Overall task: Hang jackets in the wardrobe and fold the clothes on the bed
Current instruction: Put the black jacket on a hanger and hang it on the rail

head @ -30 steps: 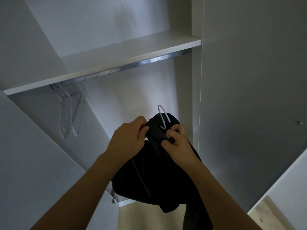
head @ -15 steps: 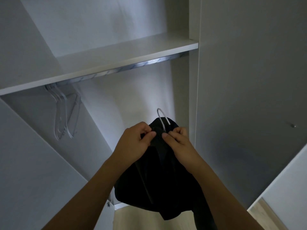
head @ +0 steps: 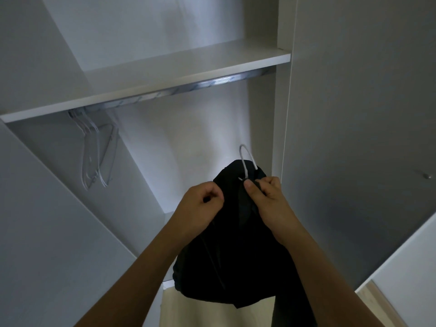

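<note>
Bedroom — wardrobe rail (head: 188,87), hangers (head: 96,156)

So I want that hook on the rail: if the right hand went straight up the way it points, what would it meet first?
Probably the rail. The right hand holds the black jacket by its hanger hook, with nothing visible between; depth is unclear.

Item count, by kind:

- Hands: two. The left hand (head: 203,204) and the right hand (head: 271,197) are raised side by side.
- Black jackets: one. The black jacket (head: 231,256) is gripped at its top edge by both hands and hangs below them.
- Hangers in use: one. The white hanger (head: 246,161) has its hook projecting just above the right hand.
- Spare hangers: several. The bunch of clear hangers (head: 96,156) hangs up and to the left of the left hand; exact number cannot be resolved.
- Rails: one. The metal rail (head: 188,88) runs above both hands.
- Shelves: one. The white shelf (head: 165,76) sits directly over the rail.
</note>
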Available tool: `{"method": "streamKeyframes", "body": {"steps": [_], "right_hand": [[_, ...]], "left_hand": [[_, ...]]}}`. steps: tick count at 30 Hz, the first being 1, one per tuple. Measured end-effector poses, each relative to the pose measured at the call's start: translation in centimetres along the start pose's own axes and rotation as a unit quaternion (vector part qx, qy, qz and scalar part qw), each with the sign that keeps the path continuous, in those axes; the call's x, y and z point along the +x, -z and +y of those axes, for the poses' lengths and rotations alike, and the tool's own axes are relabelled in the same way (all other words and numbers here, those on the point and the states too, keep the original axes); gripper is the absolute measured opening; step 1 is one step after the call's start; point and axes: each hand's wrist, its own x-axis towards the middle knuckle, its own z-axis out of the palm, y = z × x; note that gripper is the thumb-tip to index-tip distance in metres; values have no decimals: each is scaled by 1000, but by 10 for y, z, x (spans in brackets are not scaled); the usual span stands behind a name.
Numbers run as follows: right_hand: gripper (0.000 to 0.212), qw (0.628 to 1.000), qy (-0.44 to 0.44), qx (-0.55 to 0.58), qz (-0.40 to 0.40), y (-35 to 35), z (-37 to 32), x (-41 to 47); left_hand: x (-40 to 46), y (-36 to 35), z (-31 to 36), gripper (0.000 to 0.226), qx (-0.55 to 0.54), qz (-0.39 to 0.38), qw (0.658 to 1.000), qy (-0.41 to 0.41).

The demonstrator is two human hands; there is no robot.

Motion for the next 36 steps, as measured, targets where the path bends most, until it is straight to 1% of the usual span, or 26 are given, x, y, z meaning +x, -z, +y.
{"method": "streamKeyframes", "body": {"steps": [3, 5, 6, 7, 8, 9, 10, 11, 13, 15, 16, 17, 18, 19, 20, 21, 22, 23, 24, 26, 28, 31, 34, 36], "right_hand": [[25, 1000, -5, -11, 2, 5, 1, 0], [18, 1000, -7, -18, 1, 5, 3, -1], [17, 1000, -8, -20, 3, 4, 3, -1], [16, 1000, -10, -22, 5, 3, 4, -2], [17, 1000, -15, -23, 8, 2, 5, -2], [17, 999, -21, -22, 12, 2, 5, -3], [17, 999, -25, -17, 18, 2, 5, -4], [17, 999, -28, -13, 25, 2, 4, -4], [15, 999, -29, -11, 37, 3, 2, -5], [15, 999, -24, -6, 42, 3, -1, -6], [15, 999, -22, -5, 42, 3, -2, -7], [16, 999, -21, -6, 42, 2, -3, -8], [17, 999, -22, -3, 43, 2, -3, -8], [18, 999, -27, 7, 45, 2, -3, -9], [19, 998, -36, 20, 45, 2, -5, -9], [20, 998, -44, 26, 43, 3, -6, -10], [20, 998, -47, 22, 41, 3, -8, -11], [19, 998, -47, 16, 39, 4, -8, -11], [19, 998, -46, 12, 38, 5, -8, -12], [19, 999, -41, 1, 33, 7, -9, -14], [19, 999, -24, -34, 24, 11, -9, -16], [15, 998, -11, -60, 10, 17, -10, -19], [17, 999, -24, -22, 3, 19, -11, -21], [20, 999, -32, -10, -18, 20, -12, -23]], "left_hand": [[-1, 8, -1, 26, -13, 11, 999, 32], [-2, 12, -2, 27, 29, 12, 999, 17], [-4, 14, -2, 26, 64, 9, 998, -11], [-6, 16, -2, 25, 116, 7, 992, -56], [-7, 18, -5, 27, 180, 12, 977, -113], [-7, 19, -10, 34, 240, 19, 957, -165], [-7, 19, -15, 41, 282, 30, 938, -201], [-6, 20, -17, 42, 304, 45, 925, -222], [-5, 24, -18, 28, 336, 87, 906, -243], [-2, 28, -22, 19, 342, 113, 899, -250], [-1, 28, -24, 19, 315, 126, 907, -251], [-1, 26, -25, 21, 260, 147, 923, -242], [-1, 22, -23, 25, 185, 171, 945, -210], [-1, 17, -18, 29, 98, 185, 966, -154], [-1, 11, -12, 33, 0, 186, 979, -86], [-1, 5, -6, 36, -104, 170, 980, -21], [-1, -1, 2, 37, -194, 145, 970, 30], [-2, -4, 9, 36, -257, 116, 958, 59], [-2, -6, 14, 36, -286, 91, 951, 70], [-3, -7, 21, 33, -268, 67, 959, 61], [-3, -7, 22, 28, -249, 63, 965, 51], [-4, -9, 20, 18, -255, 64, 963, 58], [-1, -10, 19, 11, -240, 79, 966, 61], [1, -8, 19, 11, -228, 55, 971, 51]]}}
